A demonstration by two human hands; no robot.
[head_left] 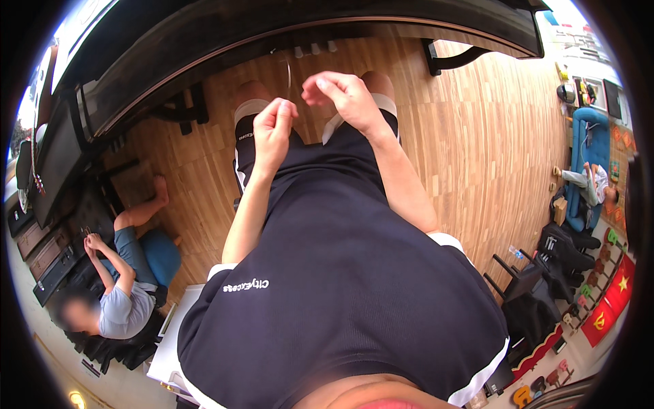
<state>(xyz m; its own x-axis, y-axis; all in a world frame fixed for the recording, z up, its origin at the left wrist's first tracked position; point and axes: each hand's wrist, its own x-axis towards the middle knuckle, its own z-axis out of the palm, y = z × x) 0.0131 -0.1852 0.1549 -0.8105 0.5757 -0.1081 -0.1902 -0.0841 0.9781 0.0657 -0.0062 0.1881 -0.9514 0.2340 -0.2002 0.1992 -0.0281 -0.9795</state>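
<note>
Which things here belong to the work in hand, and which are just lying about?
In hand:
left hand, thumb and fingers together
thin pale strand, apparently pinched there
right hand, fingers curled; holding anything is unclear

Just around:
black piano
blue sofa
black chair
red banner

Floor (pixel 477 150): light brown, banded in paler and darker strips.
Piano (pixel 272 34), floor's far edge: black, copper-brown line.
Strand (pixel 289 73): whitish.
Shirt (pixel 354 252): near-black, white lettering, white sleeve trim.
Shorts (pixel 313 160): near-black, white hems.
Sofa (pixel 586 129), floor's right edge: blue.
Stool (pixel 160 258), floor's left edge: blue.
Chair (pixel 523 281), floor's lower right corner: black.
Co-worker's shirt (pixel 129 310): pale grey-blue.
Flag (pixel 606 307): red, yellow star and emblem.
</note>
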